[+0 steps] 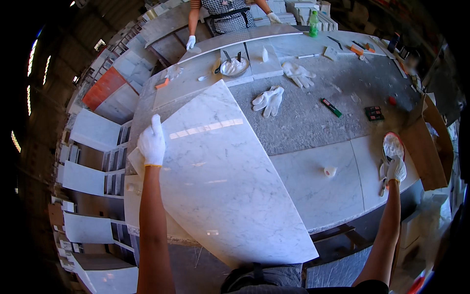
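One big marble slab [225, 181] is lying nearest the body, and the left hand [152, 142] is touching its left edge, one finger pointing up; can't tell whether the rest are pinching. Over right, the right hand [396, 170] is working just beside one red-rimmed bowl [403, 146], fingers curling, can't tell on what. Farther in, two packs, a green one [331, 107] and a darker one [374, 113], are showing markings too small to read. Beyond, a second bowl [235, 74] is holding two dark blades [239, 57], and one co-worker [227, 17] is standing opposite.
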The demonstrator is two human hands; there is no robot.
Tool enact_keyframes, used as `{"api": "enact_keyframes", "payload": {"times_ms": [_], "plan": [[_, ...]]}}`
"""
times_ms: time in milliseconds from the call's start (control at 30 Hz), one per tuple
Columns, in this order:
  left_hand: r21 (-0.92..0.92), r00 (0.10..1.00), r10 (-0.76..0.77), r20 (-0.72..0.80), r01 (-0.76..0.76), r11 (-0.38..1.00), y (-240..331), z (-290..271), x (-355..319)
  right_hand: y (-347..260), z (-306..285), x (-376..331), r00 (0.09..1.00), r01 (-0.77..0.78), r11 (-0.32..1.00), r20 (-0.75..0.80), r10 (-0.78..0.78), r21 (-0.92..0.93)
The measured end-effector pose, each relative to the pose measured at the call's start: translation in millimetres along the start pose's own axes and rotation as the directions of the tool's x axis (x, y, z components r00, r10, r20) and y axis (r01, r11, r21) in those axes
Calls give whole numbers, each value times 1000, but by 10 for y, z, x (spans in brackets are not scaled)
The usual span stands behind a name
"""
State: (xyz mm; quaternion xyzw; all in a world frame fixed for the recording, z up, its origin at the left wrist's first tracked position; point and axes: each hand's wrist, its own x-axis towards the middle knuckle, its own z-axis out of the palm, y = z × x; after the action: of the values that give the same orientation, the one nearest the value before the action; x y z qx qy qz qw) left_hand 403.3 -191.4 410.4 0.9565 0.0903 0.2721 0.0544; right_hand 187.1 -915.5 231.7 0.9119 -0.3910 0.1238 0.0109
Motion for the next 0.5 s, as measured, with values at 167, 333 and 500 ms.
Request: {"api": "enact_keyframes", "payload": {"times_ms": [167, 333, 500], "plan": [[-5, 998, -37, 45, 37, 999, 46, 20, 26, -379, -394, -237, 964, 117, 971, -259, -61, 207], [-107, 994, -108, 36, 111, 988, -25, 41, -18, -962, -476, -1024, 965, 191, 695, -3, -262, 693], [-131, 993, -104, 48, 110, 985, -16, 66, 13, -1290, 20, -1701, 934, 158, 682, 116, -338, 714]]}}
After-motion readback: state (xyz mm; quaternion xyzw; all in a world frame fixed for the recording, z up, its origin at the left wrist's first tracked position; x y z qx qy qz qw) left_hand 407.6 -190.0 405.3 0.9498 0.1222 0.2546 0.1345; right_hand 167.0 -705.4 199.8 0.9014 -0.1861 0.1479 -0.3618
